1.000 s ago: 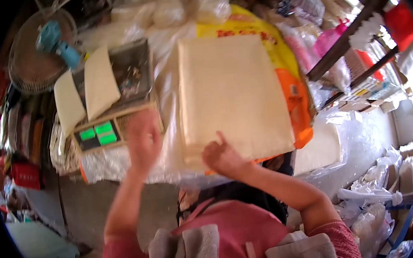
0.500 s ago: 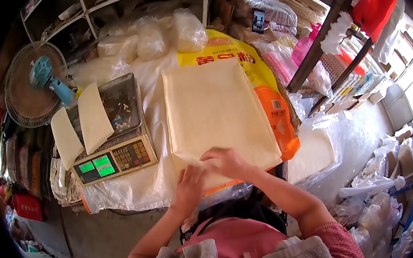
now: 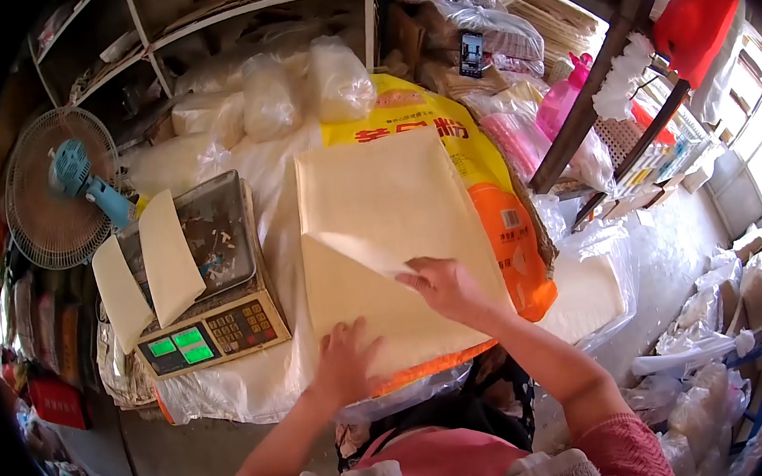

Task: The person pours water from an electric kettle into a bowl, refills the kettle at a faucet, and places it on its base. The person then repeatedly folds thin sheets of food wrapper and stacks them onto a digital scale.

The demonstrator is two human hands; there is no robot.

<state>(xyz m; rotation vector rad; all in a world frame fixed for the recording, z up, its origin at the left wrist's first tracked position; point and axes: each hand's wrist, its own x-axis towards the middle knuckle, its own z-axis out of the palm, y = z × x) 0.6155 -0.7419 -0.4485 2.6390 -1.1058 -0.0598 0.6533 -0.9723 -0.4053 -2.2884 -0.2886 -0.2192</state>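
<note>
Head view. Bag (image 3: 482,155): yellow w/ orange lower part, under stack. Lge red Chinese chars across it; last reads 粉, others partly covered by stack, not legible. Barcode on orange part; small print nearby too small to read. Scale (image 3: 262,289), L of stack: green displays (image 3: 193,344) lit, digits too small to read; keypad markings likewise. Two cut sheets (image 3: 171,256) lie across its plate.

Stack (image 3: 376,179): pale sheets, on bag, directly in front of person. Top sheet's near-L corner (image 3: 364,247) is folded up diagonally.

R hand (image 3: 447,291): fingers curled, thumb closed against them; pinches folded edge. L hand (image 3: 347,363): fingers spread wide, palm down, touching stack at near-L corner; nothing gripped.
</note>
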